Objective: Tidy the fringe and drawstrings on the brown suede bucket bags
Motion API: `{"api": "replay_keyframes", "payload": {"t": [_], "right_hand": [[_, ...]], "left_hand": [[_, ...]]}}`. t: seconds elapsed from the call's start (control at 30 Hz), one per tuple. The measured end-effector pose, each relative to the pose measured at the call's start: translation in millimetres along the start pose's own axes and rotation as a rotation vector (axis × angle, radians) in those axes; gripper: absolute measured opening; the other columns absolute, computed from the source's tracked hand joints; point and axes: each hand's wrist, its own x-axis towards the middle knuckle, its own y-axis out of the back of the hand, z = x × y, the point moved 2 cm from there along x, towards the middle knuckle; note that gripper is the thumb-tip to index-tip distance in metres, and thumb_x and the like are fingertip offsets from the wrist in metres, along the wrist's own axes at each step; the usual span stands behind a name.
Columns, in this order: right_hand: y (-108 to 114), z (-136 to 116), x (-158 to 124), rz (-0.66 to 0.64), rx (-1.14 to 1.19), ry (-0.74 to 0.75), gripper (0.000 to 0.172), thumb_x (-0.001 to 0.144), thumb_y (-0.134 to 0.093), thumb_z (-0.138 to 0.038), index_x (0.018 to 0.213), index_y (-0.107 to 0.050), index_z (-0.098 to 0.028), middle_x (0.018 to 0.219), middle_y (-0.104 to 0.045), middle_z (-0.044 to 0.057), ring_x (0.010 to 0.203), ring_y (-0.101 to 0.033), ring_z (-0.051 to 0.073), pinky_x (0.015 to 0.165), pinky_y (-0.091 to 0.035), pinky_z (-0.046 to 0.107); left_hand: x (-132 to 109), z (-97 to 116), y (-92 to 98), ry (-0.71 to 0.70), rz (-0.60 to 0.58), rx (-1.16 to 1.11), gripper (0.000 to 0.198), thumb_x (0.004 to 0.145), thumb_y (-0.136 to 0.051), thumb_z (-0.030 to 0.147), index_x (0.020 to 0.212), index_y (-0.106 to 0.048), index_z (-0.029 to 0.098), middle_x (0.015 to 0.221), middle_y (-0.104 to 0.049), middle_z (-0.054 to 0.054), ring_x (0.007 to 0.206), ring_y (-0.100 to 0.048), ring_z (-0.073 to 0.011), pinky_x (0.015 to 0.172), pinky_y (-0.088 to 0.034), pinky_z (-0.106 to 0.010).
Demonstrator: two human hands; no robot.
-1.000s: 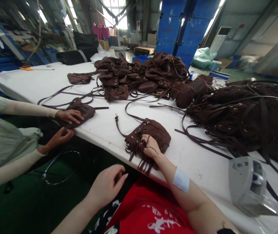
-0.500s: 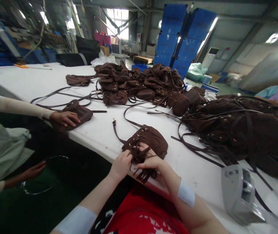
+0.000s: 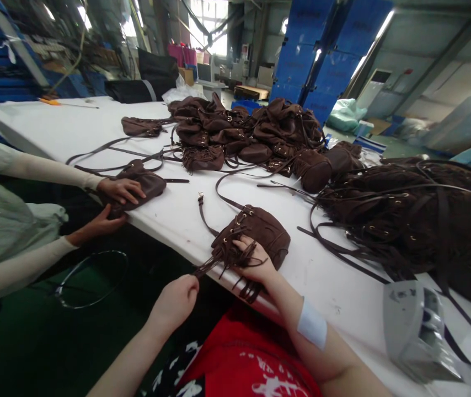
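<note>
A small brown suede bag [image 3: 260, 231] with fringe lies near the front edge of the white table [image 3: 169, 212], its long strap [image 3: 208, 207] looping away behind it. My right hand [image 3: 254, 259] presses down on the bag's fringe, fingers curled over the strands. My left hand [image 3: 175, 300] sits below the table edge, closed on several fringe strands [image 3: 206, 266] that run taut from the bag toward it.
A co-worker on the left holds another brown bag [image 3: 140, 184] with both hands [image 3: 119, 190]. A heap of similar bags [image 3: 252, 132] fills the table's middle; a large dark pile [image 3: 417, 212] lies right. A grey tape dispenser [image 3: 419, 331] stands at the lower right.
My left hand came up to the bag's fringe, gripped strands, and has pulled them down and left off the table edge. My right hand stayed on the bag. The co-worker's lower hand returned to their bag.
</note>
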Motion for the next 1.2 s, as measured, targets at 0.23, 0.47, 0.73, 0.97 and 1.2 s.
{"api": "replay_keyframes", "payload": {"t": [0.23, 0.47, 0.73, 0.97, 1.2], "right_hand": [[-2.2, -1.5, -6.7, 0.038, 0.015, 0.022, 0.043, 0.074, -0.066, -0.026, 0.115, -0.063, -0.017, 0.12, -0.06, 0.011, 0.116, -0.053, 0.023, 0.106, -0.041, 0.037], [1.2, -6.0, -2.2, 0.016, -0.007, -0.077, 0.042, 0.073, -0.063, -0.017, 0.115, -0.062, -0.016, 0.116, -0.061, 0.012, 0.112, -0.054, 0.024, 0.101, -0.044, 0.038], [-15.0, -52.2, 26.3, -0.222, -0.065, 0.233, 0.031, 0.086, -0.058, -0.018, 0.114, -0.065, -0.026, 0.148, -0.04, 0.005, 0.139, -0.029, 0.024, 0.114, -0.024, 0.044], [-25.9, -15.2, 47.2, -0.001, 0.391, -0.032, 0.027, 0.09, -0.048, -0.019, 0.112, -0.064, -0.016, 0.117, -0.064, 0.009, 0.11, -0.058, 0.019, 0.099, -0.043, 0.035], [-13.7, -37.0, 32.7, -0.018, 0.28, -0.166, 0.025, 0.087, -0.057, -0.028, 0.108, -0.066, -0.016, 0.132, -0.055, 0.013, 0.122, -0.05, 0.024, 0.105, -0.039, 0.042]], "left_hand": [[-9.6, -12.9, 3.5, 0.07, -0.03, -0.029, 0.022, 0.08, -0.039, 0.013, 0.072, -0.058, 0.021, 0.077, -0.065, -0.001, 0.073, -0.06, -0.0177, 0.068, -0.041, -0.029], [-25.4, -6.5, 2.6, 0.009, -0.075, -0.298, 0.024, 0.087, -0.042, 0.027, 0.11, -0.049, 0.021, 0.086, -0.067, -0.001, 0.075, -0.064, -0.0169, 0.071, -0.048, -0.029], [-30.8, 35.5, 8.1, -0.156, 0.054, -0.175, 0.025, 0.095, -0.038, 0.036, 0.087, -0.058, 0.022, 0.08, -0.065, -0.002, 0.074, -0.061, -0.017, 0.069, -0.043, -0.029], [-50.1, 18.3, 15.5, 0.043, 0.062, -0.158, 0.041, 0.095, -0.036, 0.045, 0.064, -0.048, 0.021, 0.058, -0.056, 0.002, 0.055, -0.054, -0.0131, 0.054, -0.035, -0.026], [-43.6, -4.2, 13.4, 0.118, 0.151, -0.148, 0.034, 0.093, -0.039, 0.044, 0.077, -0.058, 0.021, 0.066, -0.062, 0.001, 0.06, -0.059, -0.0152, 0.056, -0.042, -0.027]]}}
